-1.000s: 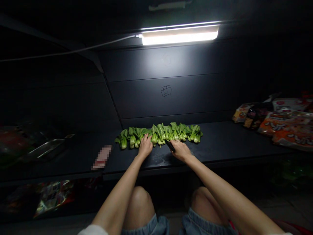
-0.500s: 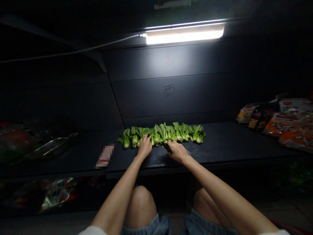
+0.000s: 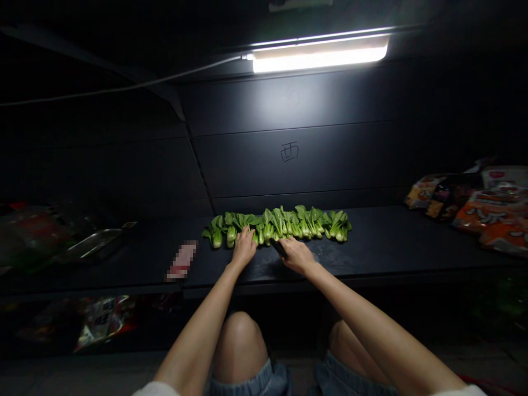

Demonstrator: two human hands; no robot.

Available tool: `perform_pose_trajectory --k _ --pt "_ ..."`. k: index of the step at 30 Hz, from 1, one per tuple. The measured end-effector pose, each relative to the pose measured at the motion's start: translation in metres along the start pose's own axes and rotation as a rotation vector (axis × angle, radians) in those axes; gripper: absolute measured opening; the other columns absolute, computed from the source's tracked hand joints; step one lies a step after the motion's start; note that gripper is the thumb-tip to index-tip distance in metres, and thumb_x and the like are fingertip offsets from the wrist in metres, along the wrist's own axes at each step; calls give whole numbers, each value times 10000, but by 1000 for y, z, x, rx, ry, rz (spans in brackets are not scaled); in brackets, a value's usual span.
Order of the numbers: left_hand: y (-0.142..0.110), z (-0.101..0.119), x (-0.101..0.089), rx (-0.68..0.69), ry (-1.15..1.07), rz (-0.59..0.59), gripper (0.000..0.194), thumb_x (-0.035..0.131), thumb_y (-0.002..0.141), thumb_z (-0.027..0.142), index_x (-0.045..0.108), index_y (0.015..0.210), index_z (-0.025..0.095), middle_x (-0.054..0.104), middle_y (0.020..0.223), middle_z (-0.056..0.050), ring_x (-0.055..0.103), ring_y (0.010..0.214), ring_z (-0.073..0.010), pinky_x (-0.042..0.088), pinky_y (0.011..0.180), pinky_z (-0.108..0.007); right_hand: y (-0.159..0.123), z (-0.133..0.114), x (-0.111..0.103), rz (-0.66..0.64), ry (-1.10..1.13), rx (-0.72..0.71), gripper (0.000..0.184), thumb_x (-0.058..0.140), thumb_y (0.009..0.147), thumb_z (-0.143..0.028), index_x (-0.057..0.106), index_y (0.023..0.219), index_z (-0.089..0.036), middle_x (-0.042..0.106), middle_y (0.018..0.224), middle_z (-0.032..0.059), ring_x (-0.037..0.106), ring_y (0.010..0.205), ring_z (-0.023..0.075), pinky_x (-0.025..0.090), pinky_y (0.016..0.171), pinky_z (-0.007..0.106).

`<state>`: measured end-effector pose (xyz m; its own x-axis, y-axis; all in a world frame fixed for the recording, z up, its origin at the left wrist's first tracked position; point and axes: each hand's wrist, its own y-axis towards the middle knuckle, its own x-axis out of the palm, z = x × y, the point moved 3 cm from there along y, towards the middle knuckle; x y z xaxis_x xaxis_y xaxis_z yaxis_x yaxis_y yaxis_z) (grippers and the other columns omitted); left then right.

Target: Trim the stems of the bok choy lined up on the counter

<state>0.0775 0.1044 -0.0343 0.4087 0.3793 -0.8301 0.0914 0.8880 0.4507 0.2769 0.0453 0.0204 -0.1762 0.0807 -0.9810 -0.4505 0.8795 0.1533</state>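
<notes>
A row of green bok choy (image 3: 291, 223) lies on a dark shelf (image 3: 363, 242), leaves toward the back panel and pale stems toward me. My left hand (image 3: 245, 248) is at the front of the row, left of its middle, with its fingers closed over the stems of a bok choy. That plant is partly hidden under the fingers. Just to the right, my right hand (image 3: 296, 254) grips a slim black tool (image 3: 279, 248), which points up and left toward the stems. The kind of tool is too dark to make out.
Packaged bags (image 3: 495, 212) lie on the shelf at right. A metal tray (image 3: 97, 242) and a blurred pinkish item (image 3: 182, 260) are at left. A lit tube lamp (image 3: 322, 55) hangs above. Below the shelf, at left, is a shiny snack bag (image 3: 105, 322).
The view has shifted slightly, so the scene sits a little farther right. Relative to the bok choy, my right hand with the black tool has moved slightly left; my left hand keeps its grasp.
</notes>
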Motion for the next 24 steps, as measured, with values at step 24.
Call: perform_pose_trajectory --k 24 --pt "-3 -16 -9 0 -12 37 475 441 808 149 527 1275 144 451 1421 -146 346 1369 -288 316 1113 -494 7 -15 0 -8 -42 -36 278 494 816 -198 562 1086 -183 660 1034 115 570 1030 237 419 772 285"
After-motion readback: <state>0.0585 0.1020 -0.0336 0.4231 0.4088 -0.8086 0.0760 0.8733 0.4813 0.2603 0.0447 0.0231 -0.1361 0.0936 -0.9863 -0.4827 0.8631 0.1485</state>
